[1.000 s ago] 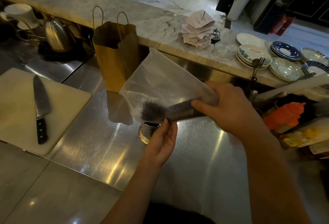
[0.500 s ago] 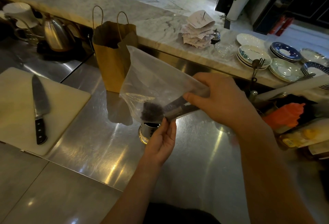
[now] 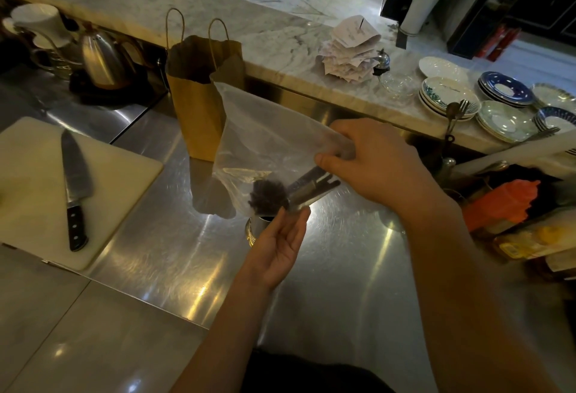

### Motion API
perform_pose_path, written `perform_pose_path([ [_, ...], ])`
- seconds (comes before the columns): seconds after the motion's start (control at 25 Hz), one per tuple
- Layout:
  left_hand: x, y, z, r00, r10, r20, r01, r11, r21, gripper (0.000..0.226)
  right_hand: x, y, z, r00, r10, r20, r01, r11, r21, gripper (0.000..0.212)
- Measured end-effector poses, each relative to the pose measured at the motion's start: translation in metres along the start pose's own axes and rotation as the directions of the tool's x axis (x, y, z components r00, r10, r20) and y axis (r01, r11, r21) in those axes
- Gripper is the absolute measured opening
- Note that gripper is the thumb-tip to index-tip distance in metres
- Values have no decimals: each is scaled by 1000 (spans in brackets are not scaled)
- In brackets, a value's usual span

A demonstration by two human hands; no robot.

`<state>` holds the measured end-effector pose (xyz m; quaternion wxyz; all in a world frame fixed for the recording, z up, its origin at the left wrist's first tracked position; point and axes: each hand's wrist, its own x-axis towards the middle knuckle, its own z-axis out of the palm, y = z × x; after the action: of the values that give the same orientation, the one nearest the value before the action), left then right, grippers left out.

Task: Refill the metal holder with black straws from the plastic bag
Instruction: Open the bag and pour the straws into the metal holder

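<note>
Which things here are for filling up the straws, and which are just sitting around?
For the job:
plastic bag
black straws
metal holder
left hand
right hand

Just lying about:
knife
cutting board
paper bag
kettle
plates

1 knife [image 3: 74,186], 1 paper bag [image 3: 199,105], 1 plastic bag [image 3: 268,140], 2 hands [image 3: 377,161].

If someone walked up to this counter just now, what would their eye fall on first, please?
Probably the clear plastic bag held up mid-counter by the right hand, with black straws bunched at its low end above the metal holder. Next, the knife on the white cutting board at left.
</note>
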<state>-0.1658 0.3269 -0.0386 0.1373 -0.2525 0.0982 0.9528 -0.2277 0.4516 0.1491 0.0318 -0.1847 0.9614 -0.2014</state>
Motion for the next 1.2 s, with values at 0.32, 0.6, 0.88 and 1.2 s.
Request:
perform_pose_path([
  [0.32, -16, 25, -18, 996, 20, -92, 20, 910, 415, 29, 10, -4, -3, 1000, -24, 5, 24, 1000, 12, 39],
  [0.6, -52, 94, -7, 640, 763, 89, -288, 130, 949, 56, 16, -7, -7, 999, -50, -9, 50, 999, 17, 48],
  [0.88, -17, 116, 30, 668, 608, 430, -392, -204, 897, 98, 17, -8, -6, 998, -65, 7, 64, 994, 83, 37],
  [1.2, -11, 112, 39, 593, 695, 407, -420, -164, 893, 44, 12, 9, -3, 998, 28, -57, -1, 904, 428, 47],
])
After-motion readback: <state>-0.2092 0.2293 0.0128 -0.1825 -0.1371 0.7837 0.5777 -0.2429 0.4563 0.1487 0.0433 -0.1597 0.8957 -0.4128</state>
